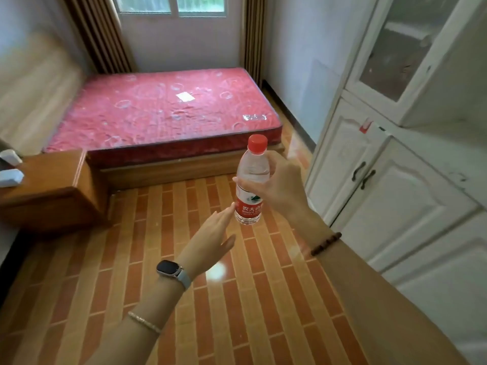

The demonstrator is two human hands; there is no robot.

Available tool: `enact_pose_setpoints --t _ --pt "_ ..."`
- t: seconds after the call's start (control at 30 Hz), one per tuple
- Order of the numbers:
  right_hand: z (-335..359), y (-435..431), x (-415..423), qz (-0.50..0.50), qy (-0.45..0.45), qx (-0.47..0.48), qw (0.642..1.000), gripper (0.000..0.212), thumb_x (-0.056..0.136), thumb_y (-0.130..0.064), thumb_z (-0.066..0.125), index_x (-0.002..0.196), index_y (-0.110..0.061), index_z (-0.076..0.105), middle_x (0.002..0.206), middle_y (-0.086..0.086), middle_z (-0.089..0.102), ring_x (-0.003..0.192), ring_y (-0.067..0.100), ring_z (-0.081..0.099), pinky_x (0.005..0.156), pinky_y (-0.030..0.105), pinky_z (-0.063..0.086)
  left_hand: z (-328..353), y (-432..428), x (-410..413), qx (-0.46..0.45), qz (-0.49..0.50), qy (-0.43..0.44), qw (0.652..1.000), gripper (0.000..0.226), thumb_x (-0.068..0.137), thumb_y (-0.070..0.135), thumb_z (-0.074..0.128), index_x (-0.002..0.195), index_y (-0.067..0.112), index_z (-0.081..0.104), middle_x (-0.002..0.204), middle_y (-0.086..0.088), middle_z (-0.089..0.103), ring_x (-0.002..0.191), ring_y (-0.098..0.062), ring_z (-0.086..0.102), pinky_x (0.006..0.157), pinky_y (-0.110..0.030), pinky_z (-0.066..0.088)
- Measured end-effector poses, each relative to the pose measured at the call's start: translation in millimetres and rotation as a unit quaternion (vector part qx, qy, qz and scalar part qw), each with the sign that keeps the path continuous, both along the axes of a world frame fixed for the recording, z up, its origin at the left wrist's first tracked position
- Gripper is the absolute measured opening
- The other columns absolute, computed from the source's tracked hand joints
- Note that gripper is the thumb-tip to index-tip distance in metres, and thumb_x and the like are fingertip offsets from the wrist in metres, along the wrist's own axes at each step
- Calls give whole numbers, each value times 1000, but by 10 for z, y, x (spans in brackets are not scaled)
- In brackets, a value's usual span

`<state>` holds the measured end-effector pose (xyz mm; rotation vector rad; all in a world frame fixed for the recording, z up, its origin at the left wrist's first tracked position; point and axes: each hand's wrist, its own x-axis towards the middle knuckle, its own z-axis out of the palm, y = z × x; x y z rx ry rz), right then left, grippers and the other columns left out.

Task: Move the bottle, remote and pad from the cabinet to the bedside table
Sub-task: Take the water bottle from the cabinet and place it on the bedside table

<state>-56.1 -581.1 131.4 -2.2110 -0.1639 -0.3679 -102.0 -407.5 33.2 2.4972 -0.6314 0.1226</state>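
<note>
Gripping one red-capped bottle [252, 167] with right hand [282, 189], left hand [210, 238] relaxed just beside it, one bedside table [52, 188]

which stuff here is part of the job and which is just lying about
Job: bottle, right hand gripping it, left hand open beside it, bedside table, cabinet.
Lying about: mattress, paper slip on it, tiled floor.
</note>
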Motion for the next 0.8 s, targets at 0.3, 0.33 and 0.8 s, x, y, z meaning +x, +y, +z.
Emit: enact_pose_setpoints --t 0.3,0.33,0.8 --pt "-127 1683 214 174 -8 28 984 63 64 -51 83 115 -19 62 105 -8 71 89 0 66 76 11 54 -72 1442 -309 -32 172 23 984 67 92 20 57 148 15 20 150 -1 35 137 -13 33 115 -31 23" --pt "-142 1829 237 191 -10 29 981 64 64 -51 83 115 -19 62 106 -8 71 90 0 66 76 11 54 -84 1556 -335 -40 191 29 980 67 92 19 58 148 15 21 149 -1 36 136 -13 34 115 -33 26" --pt "-381 3325 987 374 1 65 925 62 65 -50 84 114 -19 63 100 -11 70 87 -4 65 74 8 52 -271 2516 -93 -115 387 70 912 66 92 19 57 147 21 21 148 1 36 133 -12 37 103 -16 24"
